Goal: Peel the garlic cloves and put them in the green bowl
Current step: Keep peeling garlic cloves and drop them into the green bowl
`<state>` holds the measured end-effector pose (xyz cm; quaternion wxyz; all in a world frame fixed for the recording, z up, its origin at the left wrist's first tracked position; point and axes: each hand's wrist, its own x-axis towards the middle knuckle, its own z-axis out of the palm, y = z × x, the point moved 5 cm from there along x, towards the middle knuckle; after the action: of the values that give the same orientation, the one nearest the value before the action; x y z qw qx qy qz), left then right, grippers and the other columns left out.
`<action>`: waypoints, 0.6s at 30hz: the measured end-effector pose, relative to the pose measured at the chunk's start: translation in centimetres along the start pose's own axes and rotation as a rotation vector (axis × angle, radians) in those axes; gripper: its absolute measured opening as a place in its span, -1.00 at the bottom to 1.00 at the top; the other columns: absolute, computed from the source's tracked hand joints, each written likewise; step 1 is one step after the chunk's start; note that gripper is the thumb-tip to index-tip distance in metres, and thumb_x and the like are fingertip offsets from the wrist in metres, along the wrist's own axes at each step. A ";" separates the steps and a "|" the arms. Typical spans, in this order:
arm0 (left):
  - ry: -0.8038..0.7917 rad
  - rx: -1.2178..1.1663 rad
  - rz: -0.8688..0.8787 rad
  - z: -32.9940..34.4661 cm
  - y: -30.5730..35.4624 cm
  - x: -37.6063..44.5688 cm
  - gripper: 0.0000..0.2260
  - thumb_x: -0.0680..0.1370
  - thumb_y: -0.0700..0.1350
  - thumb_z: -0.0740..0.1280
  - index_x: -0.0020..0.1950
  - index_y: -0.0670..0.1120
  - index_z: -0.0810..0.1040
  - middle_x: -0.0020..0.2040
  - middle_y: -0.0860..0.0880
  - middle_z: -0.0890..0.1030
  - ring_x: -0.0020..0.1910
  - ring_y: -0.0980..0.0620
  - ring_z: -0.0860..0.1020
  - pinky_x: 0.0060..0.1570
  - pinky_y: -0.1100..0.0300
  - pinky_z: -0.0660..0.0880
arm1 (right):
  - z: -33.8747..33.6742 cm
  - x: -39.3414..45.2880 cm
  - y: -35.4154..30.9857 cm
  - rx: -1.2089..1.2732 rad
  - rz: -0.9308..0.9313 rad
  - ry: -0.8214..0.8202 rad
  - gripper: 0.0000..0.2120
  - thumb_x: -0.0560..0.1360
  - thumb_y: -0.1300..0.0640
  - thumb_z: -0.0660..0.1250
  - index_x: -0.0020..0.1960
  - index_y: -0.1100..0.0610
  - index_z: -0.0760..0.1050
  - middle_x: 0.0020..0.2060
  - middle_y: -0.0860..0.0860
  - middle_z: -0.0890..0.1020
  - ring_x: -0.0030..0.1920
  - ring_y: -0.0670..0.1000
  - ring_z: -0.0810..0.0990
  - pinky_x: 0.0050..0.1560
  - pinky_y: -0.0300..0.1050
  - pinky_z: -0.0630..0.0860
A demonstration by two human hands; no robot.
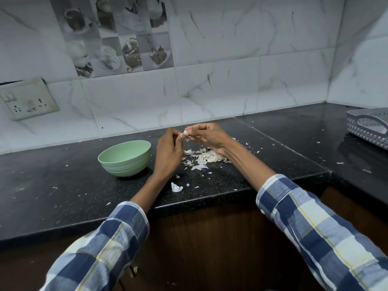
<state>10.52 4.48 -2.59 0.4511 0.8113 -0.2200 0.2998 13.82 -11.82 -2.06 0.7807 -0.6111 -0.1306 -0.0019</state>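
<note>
- Wall: white marble-look tiles w/ grey veins; 1 cream switch plate [29, 98] at far left, 1 panel of grey cup-and-dessert picture tiles [113, 36] above it to the right.
- Bench [63, 196]: black speckled stone, glossy, L-shaped w/ a seam right of centre; dark wood cabinet front below.
- 1 green bowl [125, 158]: round, matte, ribbed lower wall, stands left of the hands; inside shows nothing but part is hidden by the rim.
- Left hand [169, 152]: fingers curled, tips pinching at the clove; checked blue/white sleeve.
- 1 garlic clove [185, 133]: small, pale, held above the bench between both hands, right of the bowl.
- Right hand [210, 136]: fingers curled round the clove.
- Peel heap [202, 157]: thin white papery flakes under the right hand, bits scattered wide.
- 1 grey plastic tray [369, 128], perforated, far right.
</note>
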 end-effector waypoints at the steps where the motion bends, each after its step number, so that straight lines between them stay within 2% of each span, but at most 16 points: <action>1: -0.001 0.014 0.006 0.0 0.0 0.0 -0.87 0.73 -0.09 0.27 0.03 -0.10 0.50 -0.22 -0.08 0.64 -0.25 -0.09 0.65 -0.11 -0.22 0.61 | -0.2 0.0 -0.1 -0.006 -0.007 0.024 -0.82 0.50 0.39 0.46 0.09 0.37 0.64 -0.07 0.15 0.73 -0.10 0.01 0.69 -0.04 -0.21 0.68; 6: 0.015 0.054 0.018 -0.2 -0.2 0.0 -0.89 0.70 -0.06 0.31 0.02 -0.06 0.51 -0.17 0.01 0.64 -0.20 -0.06 0.66 -0.12 -0.20 0.64 | -0.9 -0.1 -0.2 -0.043 -0.032 0.085 -0.77 0.51 0.34 0.48 0.15 0.38 0.62 -0.04 0.13 0.72 -0.14 -0.06 0.69 -0.15 -0.27 0.63; 10: 0.000 0.141 0.092 0.0 0.0 0.1 -0.98 0.64 -0.11 0.35 0.03 0.00 0.54 -0.12 0.11 0.61 -0.17 0.12 0.59 -0.14 -0.02 0.61 | -1.4 0.1 -0.3 -0.053 -0.067 0.123 -0.79 0.53 0.30 0.47 0.13 0.37 0.62 -0.05 0.17 0.70 -0.20 -0.07 0.65 -0.14 -0.26 0.65; 13: -0.008 0.170 0.116 -0.2 0.2 0.1 -0.86 0.65 -0.18 0.32 0.10 -0.02 0.65 -0.03 0.06 0.67 -0.12 0.08 0.61 -0.08 0.02 0.61 | -1.8 0.2 -0.4 -0.048 -0.063 0.127 -0.85 0.51 0.31 0.48 0.06 0.33 0.63 -0.10 0.14 0.71 -0.20 -0.06 0.64 -0.14 -0.25 0.63; 15: -0.007 0.223 0.123 -0.5 0.4 -0.1 -0.74 0.63 -0.27 0.28 0.18 -0.01 0.68 0.09 0.05 0.69 -0.02 0.06 0.63 -0.02 0.02 0.61 | -1.8 0.2 -0.2 -0.064 -0.060 0.124 -0.82 0.50 0.30 0.50 0.07 0.34 0.63 -0.12 0.13 0.71 -0.21 -0.06 0.64 -0.16 -0.26 0.63; 18: -0.109 0.272 0.178 -0.3 1.3 -0.3 -0.68 0.59 -0.36 0.24 0.19 -0.06 0.68 0.15 0.01 0.66 0.05 0.03 0.61 0.06 0.02 0.58 | -1.9 0.1 -0.2 -0.083 -0.067 0.125 -0.76 0.49 0.29 0.51 0.11 0.38 0.61 -0.11 0.13 0.71 -0.21 -0.06 0.64 -0.18 -0.28 0.62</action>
<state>9.40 4.09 -1.85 0.2963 0.8572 -0.2725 0.3212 14.31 -13.65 -2.28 0.7608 -0.6370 -0.1017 -0.0714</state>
